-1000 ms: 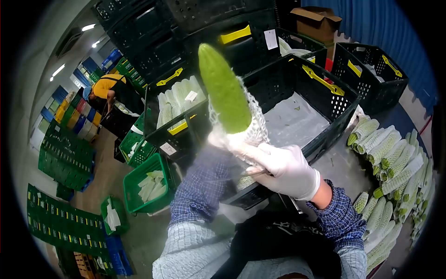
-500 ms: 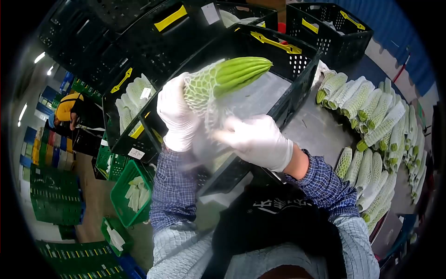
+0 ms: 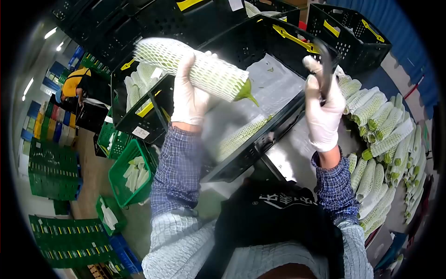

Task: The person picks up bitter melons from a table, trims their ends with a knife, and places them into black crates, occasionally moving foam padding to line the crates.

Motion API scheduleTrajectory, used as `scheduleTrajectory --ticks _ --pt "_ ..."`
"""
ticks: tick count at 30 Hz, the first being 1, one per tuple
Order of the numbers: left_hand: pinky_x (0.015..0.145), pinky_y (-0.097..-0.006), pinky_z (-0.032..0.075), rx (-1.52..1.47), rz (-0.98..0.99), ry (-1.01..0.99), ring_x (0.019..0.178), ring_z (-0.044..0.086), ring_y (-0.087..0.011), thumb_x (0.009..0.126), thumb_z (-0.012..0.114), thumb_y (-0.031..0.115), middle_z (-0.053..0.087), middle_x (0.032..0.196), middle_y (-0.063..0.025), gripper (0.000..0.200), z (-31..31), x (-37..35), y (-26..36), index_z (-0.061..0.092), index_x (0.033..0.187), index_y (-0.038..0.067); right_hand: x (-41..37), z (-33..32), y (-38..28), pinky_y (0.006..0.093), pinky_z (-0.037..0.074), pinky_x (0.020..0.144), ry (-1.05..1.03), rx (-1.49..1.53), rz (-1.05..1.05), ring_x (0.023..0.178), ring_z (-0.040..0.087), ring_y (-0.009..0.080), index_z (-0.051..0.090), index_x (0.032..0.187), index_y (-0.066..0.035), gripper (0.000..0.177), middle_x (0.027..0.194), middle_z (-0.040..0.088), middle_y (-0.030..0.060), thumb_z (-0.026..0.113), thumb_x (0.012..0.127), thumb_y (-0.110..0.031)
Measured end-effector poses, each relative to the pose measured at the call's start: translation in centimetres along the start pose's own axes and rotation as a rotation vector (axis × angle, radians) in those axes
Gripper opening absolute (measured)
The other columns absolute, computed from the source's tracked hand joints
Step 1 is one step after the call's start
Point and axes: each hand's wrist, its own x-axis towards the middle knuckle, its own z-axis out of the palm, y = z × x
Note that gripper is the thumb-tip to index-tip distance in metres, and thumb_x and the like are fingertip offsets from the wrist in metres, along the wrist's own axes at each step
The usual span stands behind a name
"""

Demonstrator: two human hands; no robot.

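Note:
My left hand (image 3: 190, 95), in a white glove, is closed round a green bitter melon (image 3: 204, 74) in a white foam net sleeve. The melon is held above the crate, tilted, its stem end bare and pointing down to the right. My right hand (image 3: 323, 109), also gloved, is raised at the crate's right side and grips a long dark tool (image 3: 326, 69). Motion blur hides the tool's exact kind. Below my hands stands the black crate (image 3: 232, 172), lined with a pale sheet (image 3: 274, 83). Another netted melon (image 3: 241, 139) lies inside along the near wall.
Many netted melons (image 3: 381, 116) are piled on the table at right. More black crates stand behind, and one at left (image 3: 139, 88) holds netted melons. Green baskets (image 3: 123, 181) with white net sleeves sit lower left. Another person (image 3: 76, 86) bends over a crate at far left.
The net now covers the melon nearly to its stem, and the melon has been turned stem-down to the right. My right hand has left the net, moved right and taken up a dark tool.

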Motion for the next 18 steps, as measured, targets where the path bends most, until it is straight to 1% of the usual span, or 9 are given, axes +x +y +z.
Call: scheduleTrajectory --ticks 1,3,5,6,9,10,13,17,18 --pt "0.105 -0.0519 0.042 -0.097 -0.11 0.032 0.111 0.059 -0.0312 0.086 0.069 0.011 0.062 0.115 -0.0161 0.04 -0.2 0.2 0.1 0.055 0.122 0.001 -0.5 0.3 0.0 0.0258 0.05 0.066 -0.064 -0.057 -0.018 0.066 0.059 0.0101 0.067 0.118 -0.006 0.032 0.09 0.071 0.0058 0.059 0.087 0.001" --pt "0.108 -0.0537 0.04 -0.157 -0.178 0.073 0.113 0.058 -0.0333 0.093 0.063 0.023 0.062 0.119 -0.0184 0.041 -0.3 0.3 -0.3 0.053 0.126 0.002 -1.7 1.0 1.1 0.0284 0.047 0.059 -0.147 -0.203 -0.234 0.062 0.059 0.0188 0.069 0.117 -0.01 0.047 0.078 0.065 0.0074 0.062 0.072 0.002" --pt "0.107 -0.0527 0.04 0.177 -0.026 0.188 0.121 0.054 -0.0347 0.101 0.039 0.051 0.053 0.132 -0.0242 0.06 0.9 -0.2 -1.9 0.047 0.133 0.002 -1.9 2.1 1.7 0.0301 0.045 0.057 -0.095 -0.287 -0.45 0.06 0.059 0.0183 0.069 0.118 -0.009 0.053 0.074 0.062 0.0035 0.063 0.066 0.0" --pt "0.107 -0.0514 0.041 0.203 -0.068 0.164 0.123 0.053 -0.0349 0.101 0.037 0.052 0.051 0.134 -0.0243 0.061 0.8 -0.4 -2.1 0.046 0.134 0.001 -1.9 2.0 0.9 0.0297 0.042 0.058 -0.143 -0.369 -0.451 0.059 0.055 0.0177 0.068 0.118 -0.009 0.045 0.07 0.059 0.0015 0.065 0.075 0.002" --pt "0.107 -0.0484 0.042 0.229 -0.217 0.122 0.125 0.052 -0.0347 0.102 0.035 0.052 0.05 0.137 -0.0238 0.063 1.1 -1.1 -2.1 0.043 0.136 -0.001 -1.7 2.6 1.4 0.0302 0.039 0.058 -0.18 -0.469 -0.569 0.061 0.053 0.0174 0.06 0.131 -0.008 0.068 0.071 0.057 -0.0018 0.065 0.063 -0.009" --pt "0.107 -0.0475 0.042 0.229 -0.272 0.114 0.125 0.052 -0.0345 0.103 0.034 0.051 0.05 0.137 -0.0235 0.063 1.2 -1.4 -2.1 0.043 0.137 -0.001 -1.4 2.4 1.1 0.0308 0.04 0.063 -0.262 -0.447 -0.556 0.067 0.054 0.0172 0.056 0.135 -0.007 0.072 0.076 0.057 -0.0026 0.063 0.064 -0.013" --pt "0.107 -0.0467 0.043 0.264 -0.281 0.027 0.124 0.053 -0.0342 0.102 0.034 0.052 0.05 0.137 -0.023 0.065 0.1 -1.3 -2.4 0.042 0.139 -0.001 -0.8 3.2 1.8 0.0315 0.041 0.066 -0.246 -0.517 -0.584 0.071 0.054 0.0173 0.054 0.138 -0.006 0.072 0.082 0.058 -0.0003 0.062 0.067 -0.014" --pt "0.107 -0.0441 0.043 0.36 -0.254 -0.222 0.123 0.054 -0.0339 0.101 0.037 0.055 0.052 0.135 -0.0226 0.068 -1.5 -1.1 -2.6 0.042 0.138 -0.001 -0.2 4.2 2.3 0.0319 0.042 0.066 -0.206 -0.547 -0.615 0.071 0.054 0.0186 0.054 0.138 -0.007 0.07 0.081 0.057 0.001 0.063 0.069 -0.013" --pt "0.105 -0.0434 0.044 0.19 -0.33 0.016 0.121 0.056 -0.0334 0.101 0.036 0.054 0.054 0.134 -0.0223 0.067 0.2 -1.4 -2.8 0.044 0.137 -0.002 -0.1 4.2 2.1 0.032 0.043 0.066 -0.204 -0.554 -0.622 0.072 0.054 0.0189 0.054 0.138 -0.007 0.07 0.081 0.057 0.0013 0.064 0.069 -0.012"
